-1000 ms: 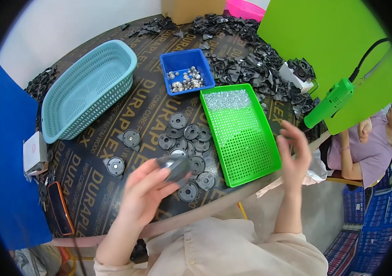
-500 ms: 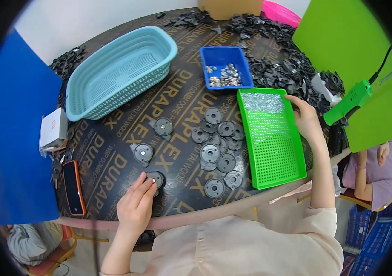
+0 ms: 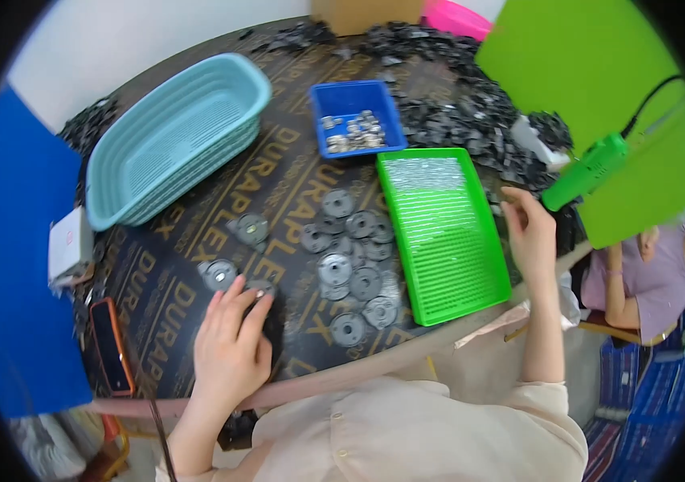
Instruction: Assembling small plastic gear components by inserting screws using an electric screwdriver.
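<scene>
My left hand (image 3: 231,341) reaches over the near side of the table, fingers stretched out. Its fingertips rest at a dark round part (image 3: 262,287), which they partly cover; a small shiny spot shows there. Just beyond lie a grey disc-shaped part with a bright centre (image 3: 219,275) and a similar one with a brass-coloured centre (image 3: 251,229). My right hand (image 3: 533,237) hovers off the right side of the green perforated tray (image 3: 455,265), thumb and index finger slightly apart. Small silvery pieces (image 3: 423,173) fill the tray's far end. Several more grey discs (image 3: 365,283) are heaped left of the tray.
A blue bin (image 3: 397,132) holds shiny metal pieces. Far left stands a light-blue basket (image 3: 173,140). A green electric screwdriver (image 3: 587,173) with a cord is at the right, near piled black parts (image 3: 471,124). A phone (image 3: 112,345) and white box (image 3: 71,245) sit left.
The whole view has shifted, so the table's things appear further left. My right hand has come away from the tray's edge. My left hand stays by the nearest disc, its fingers more spread.
</scene>
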